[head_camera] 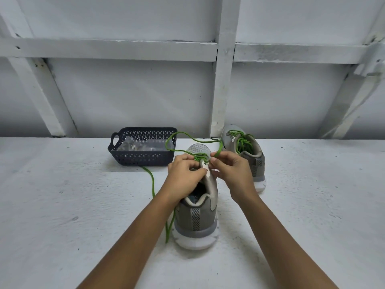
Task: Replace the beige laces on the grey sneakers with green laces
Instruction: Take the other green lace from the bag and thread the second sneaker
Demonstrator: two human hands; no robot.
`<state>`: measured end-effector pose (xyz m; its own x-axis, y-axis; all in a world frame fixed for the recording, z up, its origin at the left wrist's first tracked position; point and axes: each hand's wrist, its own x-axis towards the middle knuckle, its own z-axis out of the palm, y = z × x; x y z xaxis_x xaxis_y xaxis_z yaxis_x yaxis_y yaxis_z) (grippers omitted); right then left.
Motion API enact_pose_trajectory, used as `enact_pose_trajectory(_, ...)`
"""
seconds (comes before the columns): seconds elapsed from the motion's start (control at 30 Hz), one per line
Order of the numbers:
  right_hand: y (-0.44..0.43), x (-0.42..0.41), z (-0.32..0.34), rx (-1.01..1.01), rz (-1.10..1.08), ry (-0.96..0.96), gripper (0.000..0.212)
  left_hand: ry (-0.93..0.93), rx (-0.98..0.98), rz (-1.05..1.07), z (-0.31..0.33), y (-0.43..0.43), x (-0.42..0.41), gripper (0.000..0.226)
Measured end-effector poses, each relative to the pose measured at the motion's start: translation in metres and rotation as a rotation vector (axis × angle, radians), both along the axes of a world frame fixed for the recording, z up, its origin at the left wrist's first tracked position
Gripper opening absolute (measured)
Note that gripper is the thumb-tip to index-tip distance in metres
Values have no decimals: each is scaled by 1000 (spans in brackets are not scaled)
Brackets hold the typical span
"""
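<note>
The far sneaker (pixel 257 163) looks finished to me: its own green lace (pixel 241 143) runs up the eyelets and seems tied at the top. That leaves 1 shoe of the 2, and I am well into it. The near sneaker (pixel 195 222) stands heel toward me on the white tabletop (pixel 73 205), and green crossings already show over its tongue between my hands. No beige lace is left on either shoe that I can see.

My left hand (pixel 184 174) grips the near sneaker at its left eyelet row, fingers curled over the lacing. My right hand (pixel 231 174) pinches the green lace (pixel 153 184) between thumb and fingertips just right of the tongue. One slack length loops out past the dark basket (pixel 143 158), and another trails down the shoe's left side. I judge the top eyelets and the bow are still to do.

My hands hide the upper eyelets, so I cannot count what remains. Pale, shiny contents (pixel 135 145) lie in the basket, perhaps the old laces, but I cannot make them out
</note>
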<state>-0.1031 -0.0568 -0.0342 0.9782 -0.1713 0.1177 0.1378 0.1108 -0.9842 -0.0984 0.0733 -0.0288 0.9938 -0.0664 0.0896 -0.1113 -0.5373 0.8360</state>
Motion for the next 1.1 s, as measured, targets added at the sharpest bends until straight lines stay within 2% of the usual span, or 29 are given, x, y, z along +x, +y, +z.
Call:
enact_pose_trajectory(0.13,-1,2,-3,-77,-21,-24,24,-11,10,-6,-3,0,3,4)
enact_pose_trajectory(0.3,-3,5,-7,-203,-55,-46,22,-2,44,-9,-4,-3,5,23)
enact_pose_trajectory(0.47,-2,8,-12,-253,-96,-26,19,-10,107,-23,-6,-2,10,22)
enact_pose_trajectory(0.67,-1,5,-13,-336,-94,-42,3,-40,177,-23,-9,-2,13,19)
enact_pose_trajectory(0.83,2,-3,-9,-362,-91,-57,15,-57,224,-18,-8,-2,13,20)
enact_pose_trajectory(0.93,4,-6,-9,-304,-28,-53,12,-54,237,-24,-6,-2,12,19)
enact_pose_trajectory(1.1,5,-6,-14,-353,-65,-48,18,-94,276,-8,-3,-2,7,14)
